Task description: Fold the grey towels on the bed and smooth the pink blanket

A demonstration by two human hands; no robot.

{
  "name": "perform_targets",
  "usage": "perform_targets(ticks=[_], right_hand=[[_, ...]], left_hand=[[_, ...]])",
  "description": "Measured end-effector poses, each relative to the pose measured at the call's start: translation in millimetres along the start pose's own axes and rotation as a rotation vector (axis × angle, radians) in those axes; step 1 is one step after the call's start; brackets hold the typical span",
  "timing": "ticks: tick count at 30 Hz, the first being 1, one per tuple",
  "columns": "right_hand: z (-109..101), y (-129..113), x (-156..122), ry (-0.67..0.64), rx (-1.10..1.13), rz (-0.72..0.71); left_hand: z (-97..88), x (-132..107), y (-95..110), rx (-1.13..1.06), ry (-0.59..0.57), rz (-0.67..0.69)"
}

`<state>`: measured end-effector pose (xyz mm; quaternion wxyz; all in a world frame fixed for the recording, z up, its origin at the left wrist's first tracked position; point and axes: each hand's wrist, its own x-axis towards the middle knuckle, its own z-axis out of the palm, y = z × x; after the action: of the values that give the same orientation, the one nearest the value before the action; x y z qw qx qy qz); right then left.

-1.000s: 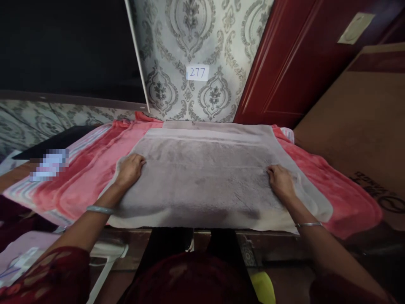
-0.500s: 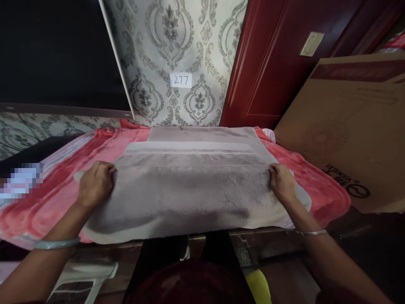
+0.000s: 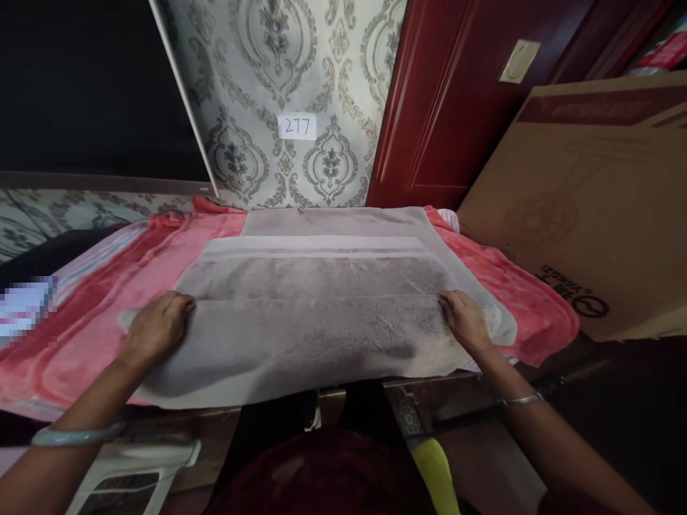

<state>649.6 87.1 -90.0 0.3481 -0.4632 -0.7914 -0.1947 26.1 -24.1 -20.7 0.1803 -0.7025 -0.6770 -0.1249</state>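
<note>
A wide grey towel (image 3: 300, 329) with a pale band across it lies spread in front of me, its near edge along the table's front. At its left side my left hand (image 3: 158, 325) is closed, thumb and fingers pinching the cloth. My right hand (image 3: 466, 318) pinches it likewise at the right side. Between the two pinches a thin, straight crease runs across the towel. Beneath lies a pink-red plush blanket (image 3: 537, 307), showing on both sides.
A dark screen (image 3: 96, 93) stands back left, before patterned wallpaper with a paper label (image 3: 297, 126) reading 277. On the right a large cardboard box (image 3: 601, 193) leans near a dark red door (image 3: 440, 93). A white plastic stool (image 3: 155, 458) is below at left.
Both hands have come nearer to me over the towel, the right one also inward, still pinching. The crease between them shows more clearly and lies closer to the front edge. The view has shifted slightly.
</note>
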Motion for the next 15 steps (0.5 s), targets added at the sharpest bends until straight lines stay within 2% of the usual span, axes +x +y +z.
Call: perform_targets(ticks=[5,11,15], right_hand=[[-4,-5,-7,-0.050,0.053,0.036],[-20,-6,-23,-0.132,0.105,0.108],[-31,-3,-34,-0.150,0.136,0.091]], left_hand=[[5.6,-4,-6,-0.065,-0.016,-0.001],[12.2,-10,-14,-0.067,-0.064,-0.005],[28.6,-14,-27,-0.051,-0.056,0.007]])
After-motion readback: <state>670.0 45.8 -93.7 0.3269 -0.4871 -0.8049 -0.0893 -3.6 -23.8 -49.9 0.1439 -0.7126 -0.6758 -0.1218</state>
